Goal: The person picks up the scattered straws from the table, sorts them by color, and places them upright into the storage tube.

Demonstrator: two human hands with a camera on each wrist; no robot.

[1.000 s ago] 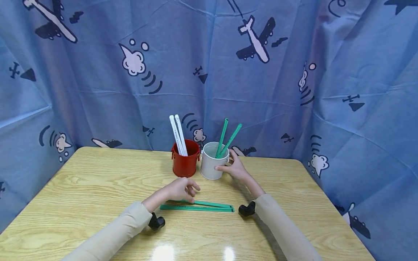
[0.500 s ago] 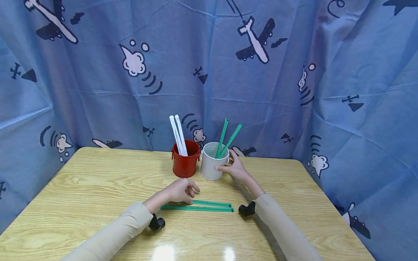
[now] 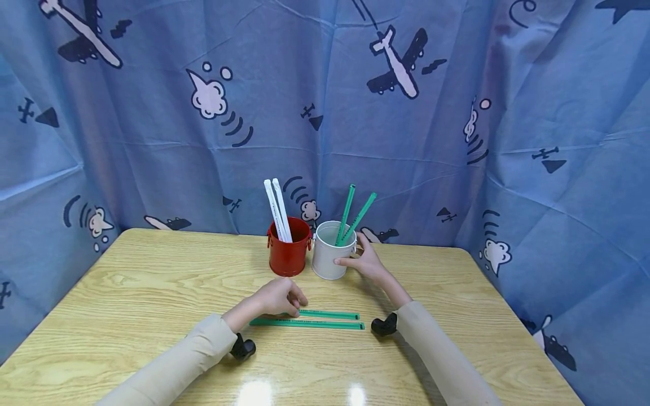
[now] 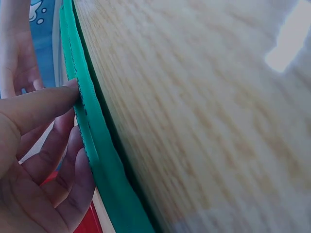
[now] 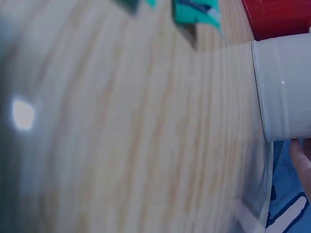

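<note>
Two green paper-wrapped straws lie side by side on the table. My left hand [image 3: 278, 296] pinches the back green straw [image 3: 332, 314] near its left part; in the left wrist view the thumb presses the green wrapper [image 4: 90, 114], the fingers behind it. The front green straw [image 3: 310, 323] lies just nearer. My right hand [image 3: 367, 262] holds the white bucket [image 3: 325, 260] by its right side, thumb in front and fingers round the back. Two green straws [image 3: 346, 214] lean inside that bucket. In the right wrist view only a fingertip [image 5: 301, 160] shows against the white bucket.
A red bucket [image 3: 288, 256] stands just left of the white one, with two white wrapped straws [image 3: 278, 211] in it. A blue curtain [image 3: 264, 113] with plane prints hangs behind the wooden table [image 3: 167, 282]. Black wrist cameras [image 3: 242, 348] sit under both cuffs.
The left fingers have closed on the back green straw, and it has shifted slightly back and left, widening the gap to the front straw. My right hand and both buckets have stayed put.
</note>
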